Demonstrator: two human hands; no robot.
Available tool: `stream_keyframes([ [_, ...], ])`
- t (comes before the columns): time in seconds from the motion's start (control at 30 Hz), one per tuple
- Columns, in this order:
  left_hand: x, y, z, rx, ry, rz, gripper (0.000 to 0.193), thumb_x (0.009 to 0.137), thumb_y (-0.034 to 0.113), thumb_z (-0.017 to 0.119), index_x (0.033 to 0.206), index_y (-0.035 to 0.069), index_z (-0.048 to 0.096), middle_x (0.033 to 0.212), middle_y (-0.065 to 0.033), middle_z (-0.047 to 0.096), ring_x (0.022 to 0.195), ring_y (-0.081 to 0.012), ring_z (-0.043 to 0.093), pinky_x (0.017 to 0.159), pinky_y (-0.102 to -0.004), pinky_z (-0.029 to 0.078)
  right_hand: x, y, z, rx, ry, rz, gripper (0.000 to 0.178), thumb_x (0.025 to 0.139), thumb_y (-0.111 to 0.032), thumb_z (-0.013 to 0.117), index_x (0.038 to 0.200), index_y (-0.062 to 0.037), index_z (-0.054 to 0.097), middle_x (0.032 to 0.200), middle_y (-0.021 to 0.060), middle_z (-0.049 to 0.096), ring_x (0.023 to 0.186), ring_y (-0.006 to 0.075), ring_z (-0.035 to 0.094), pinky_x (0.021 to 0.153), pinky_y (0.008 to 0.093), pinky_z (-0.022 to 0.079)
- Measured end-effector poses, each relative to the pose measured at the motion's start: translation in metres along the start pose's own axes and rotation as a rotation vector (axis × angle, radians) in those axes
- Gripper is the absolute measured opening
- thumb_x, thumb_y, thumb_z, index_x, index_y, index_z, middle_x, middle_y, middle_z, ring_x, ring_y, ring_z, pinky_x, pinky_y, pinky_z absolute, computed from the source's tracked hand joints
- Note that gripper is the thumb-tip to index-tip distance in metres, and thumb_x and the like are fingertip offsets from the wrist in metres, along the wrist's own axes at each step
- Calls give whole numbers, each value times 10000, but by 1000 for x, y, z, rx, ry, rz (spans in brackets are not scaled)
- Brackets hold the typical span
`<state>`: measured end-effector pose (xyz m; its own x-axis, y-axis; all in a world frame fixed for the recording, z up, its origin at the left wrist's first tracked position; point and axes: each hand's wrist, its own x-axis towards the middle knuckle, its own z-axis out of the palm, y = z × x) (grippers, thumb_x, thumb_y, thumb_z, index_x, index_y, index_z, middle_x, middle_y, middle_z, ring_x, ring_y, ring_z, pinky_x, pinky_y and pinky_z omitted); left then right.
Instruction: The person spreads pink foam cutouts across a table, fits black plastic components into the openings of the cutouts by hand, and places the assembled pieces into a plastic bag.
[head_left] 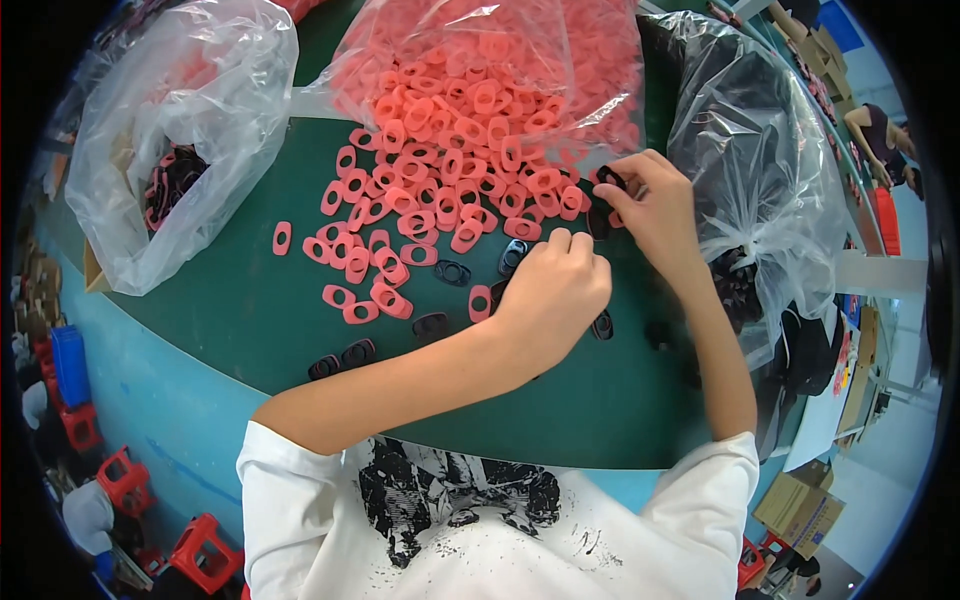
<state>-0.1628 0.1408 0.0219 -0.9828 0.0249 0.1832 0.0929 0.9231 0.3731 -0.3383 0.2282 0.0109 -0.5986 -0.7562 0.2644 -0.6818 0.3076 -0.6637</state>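
My right hand (657,205) pinches a small black plastic piece (610,178) between thumb and fingertips, at the right edge of the pile of pink oval rings (440,190). Another black piece (598,222) lies just under that hand. Nearer to me, my left hand (560,295) is closed, its fingers curled down toward the table; what they hold, if anything, is hidden. Beside its knuckles lies a glossy black ring-shaped piece (513,256), with a similar dark piece (452,272) to the left. A single pink ring (480,303) sits by my left wrist.
Pink rings spill from a large clear bag (590,60) onto the green table (240,330). A bag-lined box (190,250) with black-and-pink pieces stands at the left. A knotted clear bag (765,160) of black parts is at the right. Assembled-looking dark pieces (358,352) lie near my left forearm.
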Motion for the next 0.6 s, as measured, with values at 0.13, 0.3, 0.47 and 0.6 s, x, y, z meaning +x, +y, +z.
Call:
stream_keyframes([
  [0.13,4,-4,7,4,61,-58,298,574,-18,684,857,-36,593,878,-166,556,871,-290,560,745,-330,487,6,8,6,31,-83,75,193,744,43,759,875,46,618,774,61,580,600,97,583,495,240,479],
  [0.3,4,-13,0,-39,45,-20,275,572,-17,711,821,-16,595,900,-187,578,865,-294,581,737,-333,487,19,-8,3,183,-207,260,198,758,-24,770,845,46,606,697,58,593,599,84,567,466,247,491],
  [0.47,2,-11,3,-156,64,-12,230,642,-109,599,849,-42,525,886,-208,515,860,-373,549,737,-428,479,1,18,17,-95,55,-47,260,762,-179,794,864,9,645,819,125,614,486,229,599,574,326,493],
  [0.6,2,-28,7,-155,80,3,272,585,-29,723,835,-14,616,910,-189,589,899,-306,611,746,-359,514,12,7,7,-31,-106,5,214,805,-82,767,922,45,639,779,63,618,604,116,597,548,267,487],
])
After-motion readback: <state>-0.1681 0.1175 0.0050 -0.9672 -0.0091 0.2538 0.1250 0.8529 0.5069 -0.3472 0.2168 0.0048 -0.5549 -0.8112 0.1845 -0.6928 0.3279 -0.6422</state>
